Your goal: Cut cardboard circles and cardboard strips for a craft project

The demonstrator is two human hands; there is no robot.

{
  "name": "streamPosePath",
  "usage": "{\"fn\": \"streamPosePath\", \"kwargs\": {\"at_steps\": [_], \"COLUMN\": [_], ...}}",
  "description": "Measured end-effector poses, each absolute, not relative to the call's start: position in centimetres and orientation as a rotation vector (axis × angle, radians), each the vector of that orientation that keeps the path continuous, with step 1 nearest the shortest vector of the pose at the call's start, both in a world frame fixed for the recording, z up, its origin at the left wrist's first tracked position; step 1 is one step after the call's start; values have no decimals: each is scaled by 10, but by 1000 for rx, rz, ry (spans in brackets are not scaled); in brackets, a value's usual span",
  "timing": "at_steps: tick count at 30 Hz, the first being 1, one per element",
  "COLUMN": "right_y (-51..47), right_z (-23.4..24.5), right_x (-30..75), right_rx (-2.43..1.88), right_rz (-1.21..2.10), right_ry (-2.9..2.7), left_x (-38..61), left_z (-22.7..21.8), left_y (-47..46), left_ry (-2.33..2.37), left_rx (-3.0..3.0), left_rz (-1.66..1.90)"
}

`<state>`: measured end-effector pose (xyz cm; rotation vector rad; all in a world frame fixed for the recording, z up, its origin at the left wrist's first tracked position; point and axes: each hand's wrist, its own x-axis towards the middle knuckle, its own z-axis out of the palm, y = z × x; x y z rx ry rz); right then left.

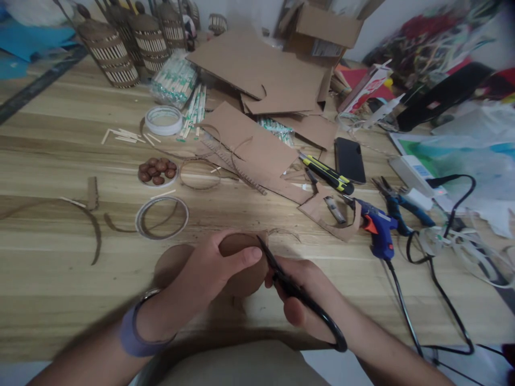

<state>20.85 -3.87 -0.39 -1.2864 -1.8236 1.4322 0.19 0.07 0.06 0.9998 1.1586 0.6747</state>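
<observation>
My left hand (213, 262) grips a rounded piece of brown cardboard (245, 276), its thumb lying across the top face. In my right hand (309, 289) is a pair of black scissors (295, 292), the fingers wrapped in the handles. The blades point up and away from me and meet the cardboard's right edge near my left thumb. Partly under my left wrist lies another round cardboard piece (171, 264) on the wooden table. How far apart the blades are is hard to make out.
Beyond my hands lie a tape ring (139, 225), a dish of brown balls (156, 170), cardboard sheets (253, 139) and a yellow-black box cutter (328, 174). To the right are a blue glue gun (378, 225) with its cable, pliers (402, 206) and a phone (350, 160). Lantern-like models (108, 51) stand back left.
</observation>
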Motion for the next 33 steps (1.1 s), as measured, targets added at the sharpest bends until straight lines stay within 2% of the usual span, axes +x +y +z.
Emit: {"fn": "streamPosePath", "kwargs": {"at_steps": [33], "right_y": [-39], "right_z": [4], "right_x": [204], "right_rx": [-1248], "right_rz": [1391], "right_ry": [-1857], "left_x": [2], "left_z": [9], "left_y": [2], "left_ry": [1009], "left_rx": [947], "left_rz": [690]}}
